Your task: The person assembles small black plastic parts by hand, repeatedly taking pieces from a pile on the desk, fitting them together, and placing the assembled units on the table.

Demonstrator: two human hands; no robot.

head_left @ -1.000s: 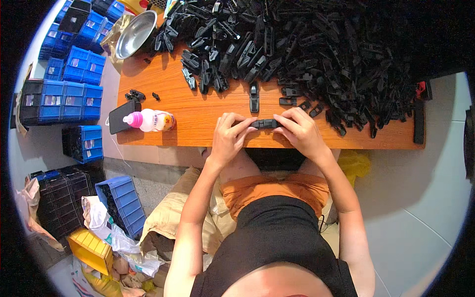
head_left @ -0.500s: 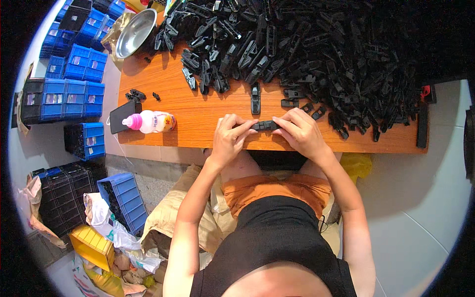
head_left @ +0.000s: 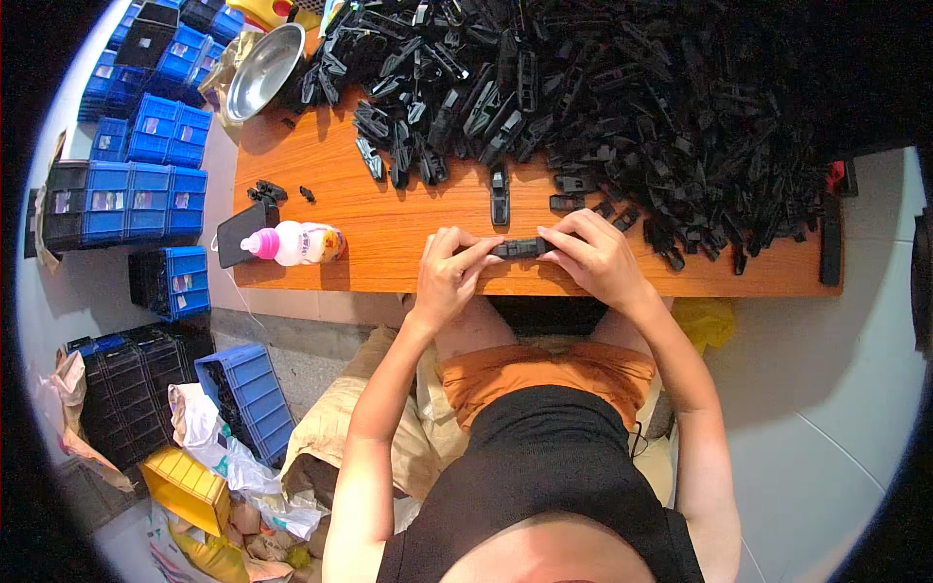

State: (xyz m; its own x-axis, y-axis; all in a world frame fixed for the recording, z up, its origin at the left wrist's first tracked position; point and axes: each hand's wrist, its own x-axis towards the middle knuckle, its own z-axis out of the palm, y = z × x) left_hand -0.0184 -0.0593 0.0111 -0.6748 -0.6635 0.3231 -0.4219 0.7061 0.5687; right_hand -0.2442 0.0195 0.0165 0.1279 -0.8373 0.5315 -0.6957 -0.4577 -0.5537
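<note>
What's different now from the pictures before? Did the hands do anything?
Nothing visibly changed on the table; only the whole view shifted a tiny bit. The left hand and right hand still hold the small black part at its two ends. The bottle and black pile stayed put.

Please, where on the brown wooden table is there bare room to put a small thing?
Free: the brown wooden table between the white, pink-capped plastic bottle and the left hand; also a narrow strip along the front edge, right of the right hand. Crowded: the back and right, under the heap of black plastic parts.
</note>
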